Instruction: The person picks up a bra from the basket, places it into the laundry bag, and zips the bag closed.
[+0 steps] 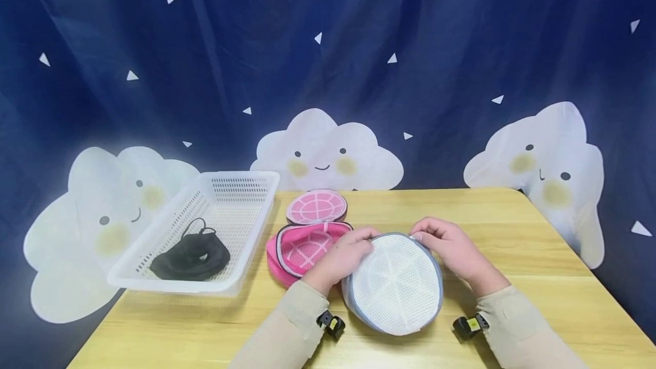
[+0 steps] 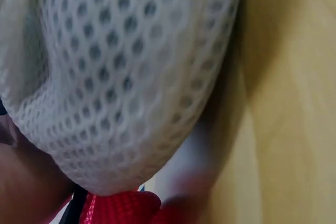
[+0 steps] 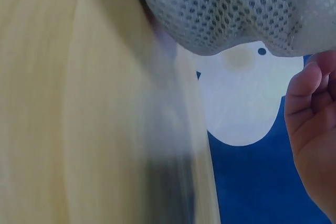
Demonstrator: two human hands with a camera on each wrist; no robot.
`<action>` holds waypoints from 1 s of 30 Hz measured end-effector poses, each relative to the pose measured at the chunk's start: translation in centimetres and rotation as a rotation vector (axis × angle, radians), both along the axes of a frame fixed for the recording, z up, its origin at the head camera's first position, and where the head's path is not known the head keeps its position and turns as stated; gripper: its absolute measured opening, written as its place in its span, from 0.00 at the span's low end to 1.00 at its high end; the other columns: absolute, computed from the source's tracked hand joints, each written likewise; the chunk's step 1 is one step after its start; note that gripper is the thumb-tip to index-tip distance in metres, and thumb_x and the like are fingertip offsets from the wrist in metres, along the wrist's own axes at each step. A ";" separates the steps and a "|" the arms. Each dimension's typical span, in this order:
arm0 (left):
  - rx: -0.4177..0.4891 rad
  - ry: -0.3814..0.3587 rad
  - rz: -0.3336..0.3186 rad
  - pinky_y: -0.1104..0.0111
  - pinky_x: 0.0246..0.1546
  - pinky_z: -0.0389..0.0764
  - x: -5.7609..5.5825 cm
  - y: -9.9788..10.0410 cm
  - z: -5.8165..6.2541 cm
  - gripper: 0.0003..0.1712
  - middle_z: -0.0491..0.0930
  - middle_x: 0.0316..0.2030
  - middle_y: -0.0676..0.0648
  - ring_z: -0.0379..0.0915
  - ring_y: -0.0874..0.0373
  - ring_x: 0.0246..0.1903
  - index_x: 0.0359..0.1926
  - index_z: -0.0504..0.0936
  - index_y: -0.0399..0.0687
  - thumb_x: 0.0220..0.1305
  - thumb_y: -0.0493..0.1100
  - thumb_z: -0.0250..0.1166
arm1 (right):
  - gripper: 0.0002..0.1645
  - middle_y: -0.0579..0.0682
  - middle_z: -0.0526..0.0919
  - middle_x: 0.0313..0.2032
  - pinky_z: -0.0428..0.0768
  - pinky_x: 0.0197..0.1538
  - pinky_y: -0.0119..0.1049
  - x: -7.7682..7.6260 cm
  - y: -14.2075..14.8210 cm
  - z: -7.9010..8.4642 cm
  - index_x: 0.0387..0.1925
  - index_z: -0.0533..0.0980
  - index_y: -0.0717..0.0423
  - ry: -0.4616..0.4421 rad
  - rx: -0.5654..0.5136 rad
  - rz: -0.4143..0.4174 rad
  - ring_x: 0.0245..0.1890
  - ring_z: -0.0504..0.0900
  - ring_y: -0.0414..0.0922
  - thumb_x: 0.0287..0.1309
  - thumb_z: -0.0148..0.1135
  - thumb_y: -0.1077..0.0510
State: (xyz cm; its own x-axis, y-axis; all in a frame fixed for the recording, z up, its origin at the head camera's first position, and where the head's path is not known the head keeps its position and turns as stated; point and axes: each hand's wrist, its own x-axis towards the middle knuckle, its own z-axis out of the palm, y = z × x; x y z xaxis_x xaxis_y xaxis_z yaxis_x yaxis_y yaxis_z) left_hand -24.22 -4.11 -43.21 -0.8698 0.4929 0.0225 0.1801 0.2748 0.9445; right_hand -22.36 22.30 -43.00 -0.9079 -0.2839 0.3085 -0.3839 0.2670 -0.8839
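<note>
A round white mesh laundry bag (image 1: 397, 283) with a grey-blue rim stands on the table, its round lid facing me. My left hand (image 1: 344, 258) grips its upper left edge, fingers bent over the rim. At the upper right of the same rim, my right hand (image 1: 448, 246) pinches the edge between thumb and fingers, where a small pale piece shows. Close up, the bag's mesh side (image 2: 131, 77) fills much of the left wrist view. In the right wrist view the right fingers (image 3: 304, 85) are curled just under the mesh (image 3: 220, 14).
Left of the white bag lies a pink mesh laundry bag (image 1: 279, 263), unzipped, its round lid (image 1: 316, 207) folded back. A white plastic basket (image 1: 241, 278) stands at the left with a black cloth item (image 1: 192, 258) with thin straps inside. Behind the wooden table (image 1: 538, 300) hangs a blue curtain (image 1: 435, 27).
</note>
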 end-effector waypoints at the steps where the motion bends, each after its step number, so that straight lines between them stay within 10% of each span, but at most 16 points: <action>1: 0.000 0.014 -0.015 0.59 0.52 0.72 0.0 0.0 0.0 0.12 0.80 0.43 0.54 0.73 0.58 0.47 0.45 0.85 0.56 0.73 0.45 0.54 | 0.05 0.52 0.83 0.35 0.78 0.42 0.34 0.0 -0.1 0.0 0.39 0.81 0.56 0.003 0.003 0.002 0.37 0.80 0.45 0.71 0.60 0.59; 12: -0.037 0.059 -0.127 0.66 0.38 0.79 0.6 0.4 0.2 0.11 0.80 0.31 0.53 0.78 0.60 0.33 0.38 0.82 0.55 0.74 0.53 0.59 | 0.06 0.54 0.82 0.33 0.81 0.34 0.37 0.1 -0.6 -0.1 0.39 0.78 0.57 -0.006 0.006 0.068 0.32 0.80 0.47 0.73 0.58 0.60; 30: -0.031 0.103 0.090 0.60 0.52 0.74 0.0 -0.1 0.2 0.13 0.81 0.36 0.55 0.76 0.59 0.40 0.43 0.85 0.55 0.76 0.52 0.56 | 0.09 0.51 0.77 0.28 0.76 0.36 0.34 -0.1 -0.5 -0.5 0.37 0.76 0.59 0.054 -0.033 -0.027 0.31 0.76 0.44 0.75 0.54 0.60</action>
State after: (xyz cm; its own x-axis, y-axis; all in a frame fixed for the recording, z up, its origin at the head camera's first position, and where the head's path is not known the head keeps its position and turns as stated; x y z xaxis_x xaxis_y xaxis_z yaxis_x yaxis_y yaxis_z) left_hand -24.18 -4.22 -42.98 -0.9046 0.4146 0.0994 0.2486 0.3234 0.9130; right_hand -22.49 21.77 -43.46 -0.8968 -0.2484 0.3662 -0.4244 0.2486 -0.8707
